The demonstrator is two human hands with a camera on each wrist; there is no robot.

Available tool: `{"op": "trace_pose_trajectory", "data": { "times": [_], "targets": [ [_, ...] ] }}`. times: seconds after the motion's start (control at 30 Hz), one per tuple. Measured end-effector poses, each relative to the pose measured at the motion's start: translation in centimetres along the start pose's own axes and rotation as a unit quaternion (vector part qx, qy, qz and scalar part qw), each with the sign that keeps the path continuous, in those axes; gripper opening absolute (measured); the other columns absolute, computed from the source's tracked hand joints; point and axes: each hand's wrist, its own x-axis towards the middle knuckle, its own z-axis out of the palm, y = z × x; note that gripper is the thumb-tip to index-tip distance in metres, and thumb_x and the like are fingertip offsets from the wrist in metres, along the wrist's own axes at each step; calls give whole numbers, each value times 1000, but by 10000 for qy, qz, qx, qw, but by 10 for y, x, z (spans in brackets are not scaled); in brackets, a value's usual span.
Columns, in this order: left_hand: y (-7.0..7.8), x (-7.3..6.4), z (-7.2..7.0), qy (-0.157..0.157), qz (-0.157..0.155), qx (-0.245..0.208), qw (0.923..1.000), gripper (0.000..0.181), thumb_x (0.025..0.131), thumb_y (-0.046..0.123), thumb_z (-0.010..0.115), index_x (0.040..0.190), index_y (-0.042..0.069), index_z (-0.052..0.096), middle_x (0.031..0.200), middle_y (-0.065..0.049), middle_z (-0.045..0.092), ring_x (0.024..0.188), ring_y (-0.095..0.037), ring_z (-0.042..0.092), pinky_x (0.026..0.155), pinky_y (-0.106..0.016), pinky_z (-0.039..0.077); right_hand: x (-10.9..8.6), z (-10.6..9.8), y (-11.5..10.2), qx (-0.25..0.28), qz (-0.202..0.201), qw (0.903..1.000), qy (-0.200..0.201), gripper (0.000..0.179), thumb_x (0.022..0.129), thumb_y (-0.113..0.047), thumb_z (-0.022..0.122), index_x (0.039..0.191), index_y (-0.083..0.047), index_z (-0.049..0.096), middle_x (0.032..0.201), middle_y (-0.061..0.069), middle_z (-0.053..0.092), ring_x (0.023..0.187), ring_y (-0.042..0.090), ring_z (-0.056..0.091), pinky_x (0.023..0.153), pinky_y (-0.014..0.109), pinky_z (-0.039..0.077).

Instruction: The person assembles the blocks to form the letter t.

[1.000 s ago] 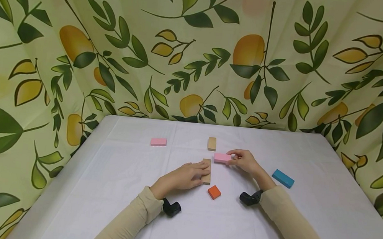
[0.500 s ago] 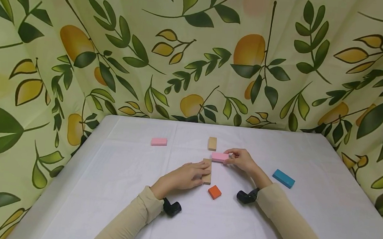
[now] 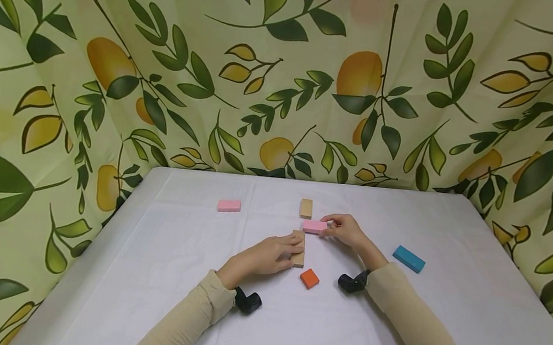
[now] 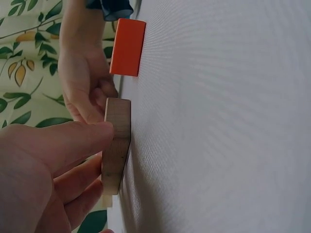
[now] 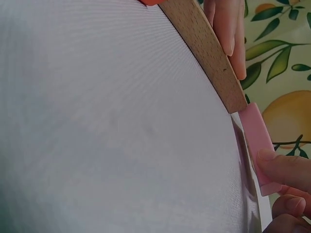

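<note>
My left hand (image 3: 271,252) holds a long natural-wood block (image 4: 117,145) lying on the table, its thumb at one long edge and fingers laid across the top to the other. My right hand (image 3: 346,230) pinches a pink block (image 5: 255,136) by its right end, between thumb and fingers. In the right wrist view, the pink block's free end is right at the far end of the wooden block, crosswise to it in the head view. A short natural-wood block (image 3: 306,209) lies just beyond. Close to my left hand is a small orange block (image 3: 309,279).
A second pink block (image 3: 229,206) lies at the back left and a blue block (image 3: 408,259) at the right. The table has a white cloth (image 3: 146,276). Leaf-and-fruit patterned fabric (image 3: 285,84) rises behind and along both sides.
My right hand has slid the pink block a little to the left, bringing it to the far end of the long wooden block. The left hand stays in place.
</note>
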Motion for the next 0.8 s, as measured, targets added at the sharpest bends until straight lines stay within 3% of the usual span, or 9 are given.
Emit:
{"op": "trace_pose_trajectory", "data": {
  "times": [0.33, 0.8],
  "targets": [
    [1, 0, -1, -38, -57, -4, 10000, 45, 97, 22, 56, 141, 13, 50, 157, -8, 36, 148, -23, 31, 118, -47, 33, 0, 3, -3, 12, 19, 10000, -50, 39, 81, -10, 74, 116, 3, 65, 65, -4, 40, 62, 11, 38, 54, 20, 30],
    [0, 0, 0, 60, 92, 107, 9999, 45, 96, 22, 58, 140, 11, 52, 155, -8, 39, 147, -24, 34, 119, -44, 34, 1, 7, -5, -34, -66, 10000, -62, 38, 81, -8, 75, 116, 4, 65, 63, -4, 39, 60, 10, 36, 52, 20, 29]
  ]
}}
